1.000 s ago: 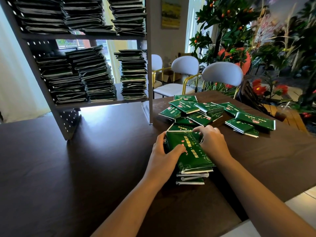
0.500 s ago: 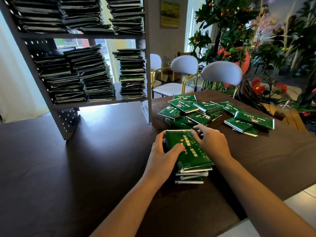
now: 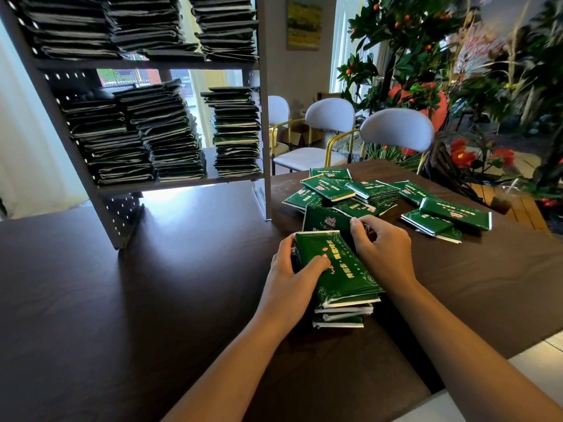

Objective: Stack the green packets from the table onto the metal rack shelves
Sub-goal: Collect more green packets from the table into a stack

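Head view: gripping small pile of green packets (image 3: 335, 269) on table (image 3: 152, 300) with left hand (image 3: 292, 269), thumb pressing top to square edges; right hand (image 3: 380, 251) pinching another packet (image 3: 326, 220) behind, likely adding it before carrying to metal rack (image 3: 182, 184).

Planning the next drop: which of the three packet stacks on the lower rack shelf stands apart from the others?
The right-hand stack, next to the rack's right post; a gap separates it from the middle stack, which leans against the left stack.

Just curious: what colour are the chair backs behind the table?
Pale lavender-grey chair backs on gold-coloured frames, seen in the head view.
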Available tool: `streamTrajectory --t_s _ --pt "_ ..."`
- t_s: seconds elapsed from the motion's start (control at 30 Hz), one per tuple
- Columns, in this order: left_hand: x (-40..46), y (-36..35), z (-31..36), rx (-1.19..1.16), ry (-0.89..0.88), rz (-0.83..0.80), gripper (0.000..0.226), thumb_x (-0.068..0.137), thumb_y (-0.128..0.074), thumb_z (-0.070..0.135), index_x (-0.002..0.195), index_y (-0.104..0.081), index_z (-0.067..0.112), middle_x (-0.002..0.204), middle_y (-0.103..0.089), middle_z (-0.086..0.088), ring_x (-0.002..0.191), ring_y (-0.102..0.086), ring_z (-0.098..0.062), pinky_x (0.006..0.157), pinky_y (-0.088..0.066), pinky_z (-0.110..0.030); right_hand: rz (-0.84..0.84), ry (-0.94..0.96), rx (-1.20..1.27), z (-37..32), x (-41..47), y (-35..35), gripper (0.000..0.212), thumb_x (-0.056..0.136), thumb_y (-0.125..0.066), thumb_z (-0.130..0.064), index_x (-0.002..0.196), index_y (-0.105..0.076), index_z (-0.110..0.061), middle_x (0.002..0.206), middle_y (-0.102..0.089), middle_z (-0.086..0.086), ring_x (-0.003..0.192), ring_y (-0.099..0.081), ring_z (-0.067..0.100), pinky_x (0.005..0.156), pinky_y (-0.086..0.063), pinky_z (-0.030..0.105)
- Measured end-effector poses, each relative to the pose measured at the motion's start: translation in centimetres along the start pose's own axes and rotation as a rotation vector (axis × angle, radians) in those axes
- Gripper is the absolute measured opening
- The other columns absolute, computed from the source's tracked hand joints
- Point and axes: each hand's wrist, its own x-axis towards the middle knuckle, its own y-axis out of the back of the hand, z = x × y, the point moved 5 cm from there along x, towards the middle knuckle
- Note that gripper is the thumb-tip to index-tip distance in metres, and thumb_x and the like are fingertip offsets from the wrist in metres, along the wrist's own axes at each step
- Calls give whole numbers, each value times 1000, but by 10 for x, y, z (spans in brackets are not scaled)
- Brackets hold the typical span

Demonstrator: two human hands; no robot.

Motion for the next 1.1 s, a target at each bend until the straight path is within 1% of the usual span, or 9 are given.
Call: streamTrajectory --t_s 0.2,0.3,0.4,0.47,0.6,0.77,0.83,0.93,1.1 --pt "1 -1 0 -12 -2 7 85 58 -69 63 136 -45 40 132 -59 -2 106 -70 -24 84 -62 -41 41 -64 195 0 -2 5 25 100 -59 -25 79 -71 -24 64 -65 -6 63 -62 15 59 -51 41" --pt "2 -1 -1 -31 5 13 80 59 -70 61 133 -47 40 131 -59 -2 106 -70 -24 84 -62 -42 27 -52 315 -5 -3 4 26 99 -61 -21 77 -70 -30 66 -66 -6 63 -62 13 57 -49 35" --pt "3 -1 -3 -37 18 23 76 60 -70 61 130 -48 44 130 -59 0 109 -69 -25 87 -61 -43 -10 -31 439 -12 -4 4 23 98 -63 -17 79 -71 -29 70 -67 -12 65 -62 5 59 -48 21" --pt "2 -1 -2 -39 28 26 74 60 -70 61 129 -48 46 130 -60 0 110 -68 -26 88 -60 -44 -31 -4 461 -15 -4 7 17 97 -65 -18 84 -74 -24 74 -69 -11 72 -65 8 65 -51 25" --pt "3 -2 -2 -27 21 21 75 62 -69 61 132 -47 46 129 -59 1 111 -67 -24 89 -59 -44 -60 97 366 -27 -5 12 10 93 -69 -22 86 -74 -18 79 -69 -6 75 -65 10 68 -49 29" --pt "1 -2 1 -13 14 25 78 61 -68 62 134 -45 46 130 -58 0 111 -66 -24 89 -59 -44 -113 234 150 -37 -19 24 25 89 -68 -37 88 -76 -14 87 -68 -6 86 -65 12 74 -54 35" --pt "1 -2 1 -14 14 22 79 61 -66 62 134 -45 45 129 -58 0 111 -66 -24 90 -59 -45 -141 206 151 -39 -26 32 28 86 -68 -42 89 -78 -16 92 -68 -8 92 -64 9 79 -53 32" --pt "1 -2 2 -24 3 17 75 60 -64 62 131 -49 43 129 -60 0 112 -65 -22 93 -57 -45 -172 215 129 -49 -41 39 27 84 -70 -45 92 -80 -21 100 -66 -11 101 -61 5 83 -48 17" --pt "-2 -2 6 12 -13 6 78 59 -55 65 135 -46 45 131 -58 4 114 -62 -17 98 -54 -45 -195 270 6 -62 -57 44 36 87 -65 -54 103 -79 -25 100 -63 -16 99 -59 4 79 -53 24"
